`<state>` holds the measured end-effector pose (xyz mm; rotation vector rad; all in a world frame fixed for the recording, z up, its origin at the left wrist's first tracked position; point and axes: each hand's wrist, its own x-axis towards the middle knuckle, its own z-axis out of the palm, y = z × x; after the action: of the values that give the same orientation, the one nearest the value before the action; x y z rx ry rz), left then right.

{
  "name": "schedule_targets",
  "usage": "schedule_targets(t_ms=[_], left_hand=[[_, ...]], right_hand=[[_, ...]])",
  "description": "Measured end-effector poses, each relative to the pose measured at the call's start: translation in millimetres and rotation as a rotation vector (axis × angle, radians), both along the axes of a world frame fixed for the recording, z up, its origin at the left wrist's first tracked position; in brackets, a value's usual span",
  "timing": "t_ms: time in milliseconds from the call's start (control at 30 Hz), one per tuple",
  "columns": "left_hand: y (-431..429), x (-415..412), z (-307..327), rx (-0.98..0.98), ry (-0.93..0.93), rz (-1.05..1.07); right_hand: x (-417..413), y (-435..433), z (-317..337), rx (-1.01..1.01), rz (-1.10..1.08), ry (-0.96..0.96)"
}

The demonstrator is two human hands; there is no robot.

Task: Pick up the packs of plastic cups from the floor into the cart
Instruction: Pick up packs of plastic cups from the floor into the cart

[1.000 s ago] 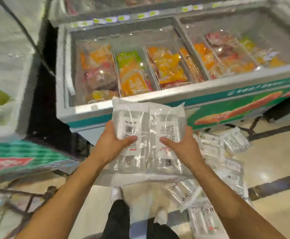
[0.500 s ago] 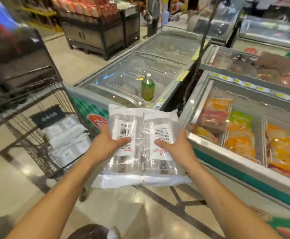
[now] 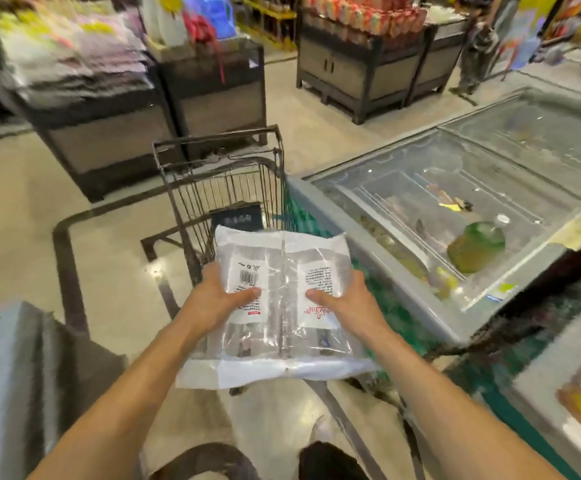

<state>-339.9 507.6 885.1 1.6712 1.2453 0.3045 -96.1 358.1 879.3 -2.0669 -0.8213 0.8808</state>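
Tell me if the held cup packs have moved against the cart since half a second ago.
Yes. The packs have swung left: then right of the cart, now over its near end.

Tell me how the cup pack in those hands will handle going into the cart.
Probably light: left hand and right hand hold the pack by its sides alone. Its loose film end looks limp, so likely floppy there. Glossy wrap may slip.

Showing bright, even shop lighting from overhead. Casting only soft, faint shadows. Glaring in pale patches on the polished floor point(image 3: 157, 273) and the freezer lids point(image 3: 490, 157). Smearing with motion blur across the shelves point(image 3: 74, 53) and the left edge. Bending straight lines outward toward the corners. Rendering only the clear packs point(image 3: 282, 268) near centre fairly sharp.
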Motion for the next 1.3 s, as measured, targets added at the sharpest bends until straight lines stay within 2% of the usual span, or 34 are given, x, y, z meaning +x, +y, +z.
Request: schedule_targets(t_ms=[333, 567, 767, 1000, 1167, 1300], left_hand=[[69, 17, -91, -0.115, 0.053, 0.273], [104, 39, -143, -0.179, 0.108, 0.322], [153, 38, -204, -0.277, 0.085, 0.303], [197, 52, -262, -0.387, 0.090, 0.307], [198, 50, -353, -0.569, 0.111, 0.307], [200, 67, -355, -0.584, 0.168, 0.295]], right_hand=[[44, 133, -67, -0.089, 0.217, 0.028], [62, 195, -137, -0.207, 0.307, 0.020], [55, 230, -178, -0.266, 0.258, -0.084], [58, 279, -253, -0.337, 0.215, 0.049], [60, 282, -306, -0.497, 0.195, 0.028], [60, 282, -342, -0.563, 0.184, 0.028]])
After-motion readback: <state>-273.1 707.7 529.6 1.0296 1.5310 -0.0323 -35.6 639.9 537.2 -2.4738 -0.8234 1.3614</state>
